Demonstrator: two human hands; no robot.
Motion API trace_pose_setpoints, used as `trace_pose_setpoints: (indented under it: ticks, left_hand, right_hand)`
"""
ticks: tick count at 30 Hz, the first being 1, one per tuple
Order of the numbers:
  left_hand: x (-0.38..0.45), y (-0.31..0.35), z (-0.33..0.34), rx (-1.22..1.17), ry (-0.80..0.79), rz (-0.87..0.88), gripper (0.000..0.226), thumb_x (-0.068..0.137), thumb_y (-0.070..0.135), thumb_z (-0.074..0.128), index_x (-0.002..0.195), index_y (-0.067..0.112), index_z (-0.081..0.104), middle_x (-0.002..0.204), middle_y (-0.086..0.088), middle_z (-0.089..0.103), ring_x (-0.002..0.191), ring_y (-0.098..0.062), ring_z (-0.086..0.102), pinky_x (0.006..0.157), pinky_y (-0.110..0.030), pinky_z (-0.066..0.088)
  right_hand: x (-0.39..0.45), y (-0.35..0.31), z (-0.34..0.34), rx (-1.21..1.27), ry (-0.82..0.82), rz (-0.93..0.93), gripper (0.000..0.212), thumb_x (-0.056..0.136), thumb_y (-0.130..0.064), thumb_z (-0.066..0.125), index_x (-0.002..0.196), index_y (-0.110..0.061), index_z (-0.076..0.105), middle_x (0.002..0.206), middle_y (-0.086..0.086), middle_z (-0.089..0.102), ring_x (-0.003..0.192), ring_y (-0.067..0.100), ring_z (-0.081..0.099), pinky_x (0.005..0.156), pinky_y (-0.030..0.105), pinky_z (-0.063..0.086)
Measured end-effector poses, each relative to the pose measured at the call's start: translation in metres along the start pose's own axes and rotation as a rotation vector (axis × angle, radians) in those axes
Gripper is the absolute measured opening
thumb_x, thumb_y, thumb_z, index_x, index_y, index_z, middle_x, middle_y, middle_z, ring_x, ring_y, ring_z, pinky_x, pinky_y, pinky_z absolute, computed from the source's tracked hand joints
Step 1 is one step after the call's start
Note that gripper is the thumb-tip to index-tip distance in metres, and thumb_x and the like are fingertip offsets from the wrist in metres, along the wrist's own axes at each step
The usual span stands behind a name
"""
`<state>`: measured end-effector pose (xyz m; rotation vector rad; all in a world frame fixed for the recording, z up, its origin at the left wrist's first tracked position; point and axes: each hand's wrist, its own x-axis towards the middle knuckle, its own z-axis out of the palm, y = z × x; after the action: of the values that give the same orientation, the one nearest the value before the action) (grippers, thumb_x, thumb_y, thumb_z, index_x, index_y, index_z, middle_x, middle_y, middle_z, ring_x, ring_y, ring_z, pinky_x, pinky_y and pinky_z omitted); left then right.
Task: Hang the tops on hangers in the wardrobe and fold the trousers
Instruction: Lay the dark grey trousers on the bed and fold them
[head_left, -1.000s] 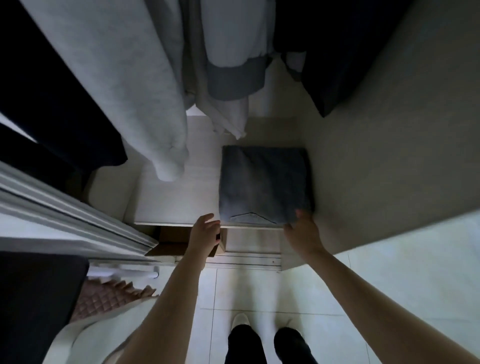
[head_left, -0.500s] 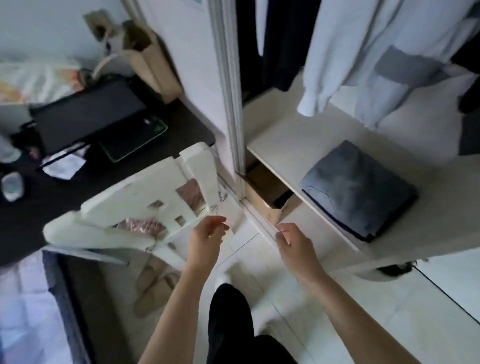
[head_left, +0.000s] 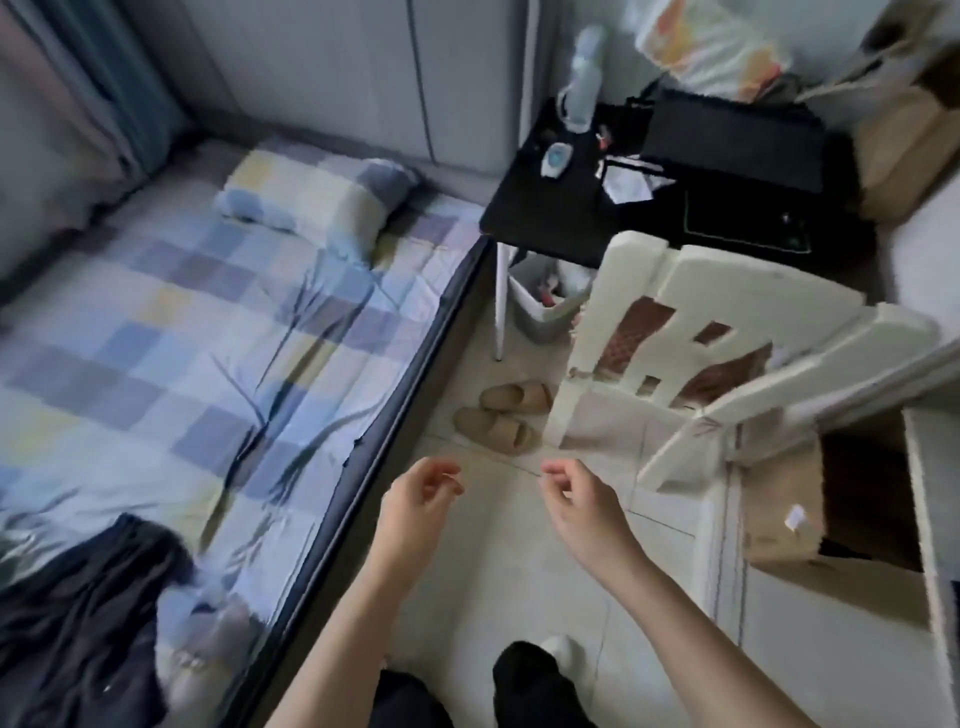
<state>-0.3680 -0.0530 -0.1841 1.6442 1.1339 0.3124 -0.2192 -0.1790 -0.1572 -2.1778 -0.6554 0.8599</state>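
A crumpled black garment (head_left: 78, 618) lies on the near left corner of the bed (head_left: 171, 332), which has a blue, yellow and white checked sheet. My left hand (head_left: 415, 509) and my right hand (head_left: 582, 506) hover side by side above the tiled floor, both empty with fingers loosely curled and apart. They are well to the right of the garment. The wardrobe's bottom edge (head_left: 924, 509) shows at the far right; its shelf and the folded grey trousers are out of view.
A white plastic chair (head_left: 691, 332) stands close ahead on the right. Behind it is a black desk (head_left: 571, 208) with a laptop and bottle. A pair of beige slippers (head_left: 498, 415) lies on the floor. A cardboard box (head_left: 784, 504) sits at the wardrobe base. A bin stands under the desk.
My view has swung left from the wardrobe shelf to the bed and floor. Both hands let go of the folded grey trousers and now hang empty over the tiles.
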Motion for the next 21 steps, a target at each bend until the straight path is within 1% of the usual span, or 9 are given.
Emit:
trace_pose_setpoints:
  ticks: [2,4,7,8,11,13,16,19,21]
  left_hand:
    - [-0.013,-0.024,-0.044,-0.023,0.097,-0.044,0.023,0.087,0.007,0.061,0.09,0.028,0.068,0.075,0.011,0.071,0.066,-0.003,0.062,0.057,-0.013,0.044]
    - [-0.031,-0.055,-0.092,-0.067,0.192,-0.101,0.022,0.088,0.008,0.061,0.091,0.028,0.067,0.077,0.007,0.072,0.064,-0.006,0.059,0.054,-0.014,0.043]
    - [-0.059,-0.099,-0.16,-0.118,0.275,-0.193,0.02,0.09,0.004,0.057,0.094,0.022,0.065,0.081,0.001,0.071,0.074,-0.015,0.062,0.065,-0.023,0.047]
    - [-0.075,-0.124,-0.196,-0.145,0.32,-0.238,0.019,0.09,0.004,0.055,0.096,0.021,0.065,0.083,0.0,0.071,0.078,-0.017,0.063,0.069,-0.028,0.048]
    - [-0.103,-0.173,-0.261,-0.173,0.422,-0.339,0.021,0.092,0.007,0.052,0.096,0.023,0.064,0.087,0.001,0.071,0.081,-0.021,0.065,0.071,-0.033,0.051]
    - [-0.116,-0.203,-0.296,-0.185,0.495,-0.37,0.025,0.092,0.006,0.052,0.092,0.027,0.064,0.086,0.002,0.071,0.08,-0.02,0.066,0.069,-0.035,0.05]
    - [-0.133,-0.252,-0.349,-0.185,0.608,-0.457,0.028,0.089,0.008,0.055,0.088,0.034,0.064,0.085,0.007,0.071,0.082,-0.011,0.066,0.067,-0.028,0.051]
    - [-0.135,-0.301,-0.387,-0.236,0.7,-0.558,0.022,0.086,0.012,0.062,0.09,0.034,0.065,0.088,0.005,0.071,0.086,-0.015,0.066,0.077,-0.039,0.055]
    - [-0.13,-0.326,-0.405,-0.236,0.739,-0.604,0.021,0.086,0.014,0.064,0.09,0.035,0.064,0.088,0.007,0.07,0.086,-0.015,0.065,0.078,-0.04,0.055]
  right_hand:
    - [-0.001,-0.025,0.039,-0.057,-0.074,-0.056,0.022,0.096,-0.021,0.05,0.114,-0.015,0.06,0.105,0.001,0.064,0.098,0.016,0.059,0.078,0.022,0.041]
    - [-0.007,-0.053,0.087,-0.105,-0.156,-0.102,0.02,0.095,-0.021,0.051,0.112,-0.016,0.061,0.103,0.0,0.065,0.098,0.017,0.06,0.079,0.022,0.041]
    - [-0.02,-0.092,0.161,-0.157,-0.254,-0.18,0.02,0.094,-0.02,0.054,0.111,-0.014,0.062,0.102,0.003,0.068,0.097,0.019,0.061,0.084,0.027,0.045]
    - [-0.029,-0.111,0.203,-0.178,-0.306,-0.208,0.02,0.094,-0.02,0.054,0.111,-0.014,0.062,0.101,0.003,0.068,0.097,0.019,0.061,0.085,0.028,0.045]
    - [-0.047,-0.148,0.28,-0.219,-0.409,-0.27,0.019,0.094,-0.024,0.053,0.11,-0.017,0.062,0.099,-0.002,0.067,0.096,0.017,0.06,0.078,0.022,0.04]
    - [-0.054,-0.168,0.325,-0.239,-0.466,-0.301,0.021,0.094,-0.024,0.053,0.111,-0.016,0.062,0.1,-0.001,0.066,0.097,0.017,0.059,0.075,0.019,0.036]
    - [-0.061,-0.199,0.396,-0.297,-0.582,-0.353,0.024,0.094,-0.025,0.052,0.114,-0.015,0.061,0.107,0.001,0.066,0.101,0.018,0.058,0.079,0.023,0.038]
    - [-0.058,-0.226,0.453,-0.368,-0.689,-0.385,0.025,0.095,-0.025,0.05,0.116,-0.016,0.06,0.112,0.0,0.064,0.105,0.018,0.057,0.083,0.025,0.039]
    - [-0.05,-0.239,0.484,-0.41,-0.732,-0.39,0.025,0.094,-0.024,0.05,0.116,-0.016,0.06,0.112,0.001,0.065,0.105,0.019,0.057,0.081,0.025,0.039]
